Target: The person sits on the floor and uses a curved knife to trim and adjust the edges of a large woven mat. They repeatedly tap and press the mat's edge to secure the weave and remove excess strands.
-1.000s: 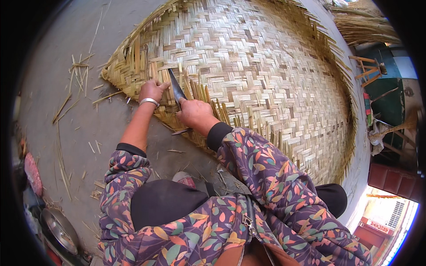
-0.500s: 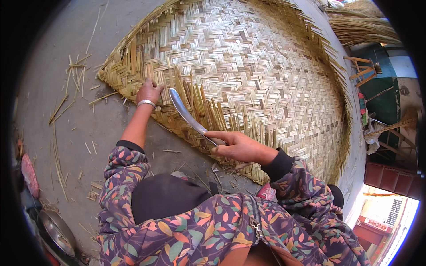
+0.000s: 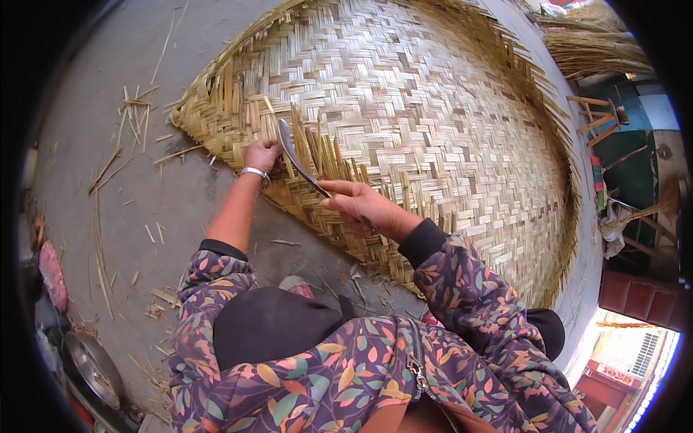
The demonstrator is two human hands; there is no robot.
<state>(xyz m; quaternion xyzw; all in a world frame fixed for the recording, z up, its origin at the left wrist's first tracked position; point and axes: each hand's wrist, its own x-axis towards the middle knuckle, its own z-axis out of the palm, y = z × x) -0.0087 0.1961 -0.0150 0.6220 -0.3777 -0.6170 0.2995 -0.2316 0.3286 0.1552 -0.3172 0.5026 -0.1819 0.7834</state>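
Note:
A large woven reed mat (image 3: 426, 137) lies on the floor in front of me, with loose strip ends (image 3: 328, 148) standing up along its near left edge. My right hand (image 3: 368, 208) is wrapped round the handle of a curved metal blade (image 3: 292, 153). The blade slants up and left over the mat's edge, its tip beside my left hand. At that edge my left hand (image 3: 262, 156), with a silver bracelet at the wrist, has its fingers curled together. What they pinch is hidden.
Cut reed scraps (image 3: 133, 115) litter the grey floor at left. A metal basin (image 3: 94, 368) stands at lower left. On the right are a reed bundle (image 3: 592, 47), a wooden stool (image 3: 595, 119) and a broom (image 3: 653, 209).
My right hand has moved up and left with the blade, which now appears turned more edge-on. My left hand has shifted slightly right along the mat's edge, its fingers more curled.

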